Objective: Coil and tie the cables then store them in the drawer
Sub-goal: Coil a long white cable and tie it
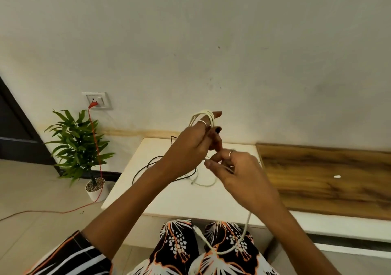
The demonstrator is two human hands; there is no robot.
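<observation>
Left hand (191, 145) holds the white cable (204, 117) looped over its raised fingers, while just below-right the right hand (234, 167) pinches the loose tail hanging down toward the lap.

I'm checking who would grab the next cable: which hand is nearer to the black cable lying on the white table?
Left. The left hand, wrapped in white cable loops, hovers right above the black cable; the right hand is further to the right, holding the white cable's tail.

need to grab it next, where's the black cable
Head view, left of centre: the black cable lies looped on the white table, under the left hand.
</observation>
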